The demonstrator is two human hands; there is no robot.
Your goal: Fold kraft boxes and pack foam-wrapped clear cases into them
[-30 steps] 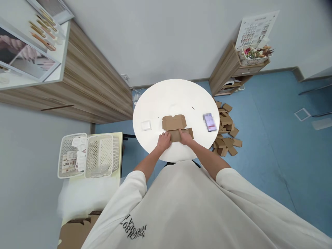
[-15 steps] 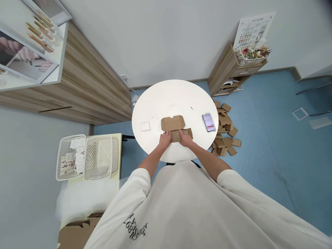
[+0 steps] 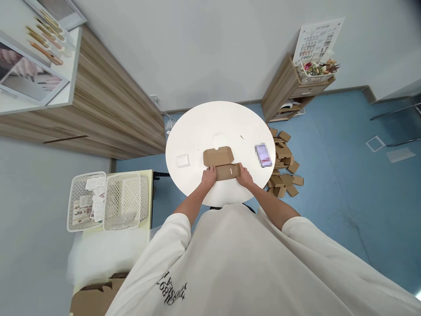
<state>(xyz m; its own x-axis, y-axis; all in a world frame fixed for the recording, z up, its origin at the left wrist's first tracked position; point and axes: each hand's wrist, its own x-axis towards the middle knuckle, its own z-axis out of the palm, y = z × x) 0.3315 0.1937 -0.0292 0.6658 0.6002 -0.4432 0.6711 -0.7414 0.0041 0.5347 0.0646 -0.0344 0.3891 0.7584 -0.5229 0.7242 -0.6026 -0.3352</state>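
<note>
A small brown cardboard box (image 3: 224, 172) lies near the front of the round white table (image 3: 194, 120), its lid (image 3: 218, 156) folded open away from me. A small white slit or mark shows on its inside floor. My left hand (image 3: 209, 176) is closed on the box's left end, thumb and fingers at the wall. At the right end, my right hand (image 3: 244, 177) grips the end wall and its flap. The fingertips of both hands are partly hidden by the cardboard.
Left on the table lies a white packet (image 3: 183, 160); right, a blurred purple phone-like object (image 3: 263, 155). Several cardboard boxes (image 3: 285, 153) are heaped on the floor at the right. White baskets (image 3: 122, 202) stand on a side table at my left, above a folded-looking white sheet (image 3: 108, 252).
My right hand has moved right, from the middle of the box to its right end, where the flap now stands folded up. My left hand stays at the left end.
</note>
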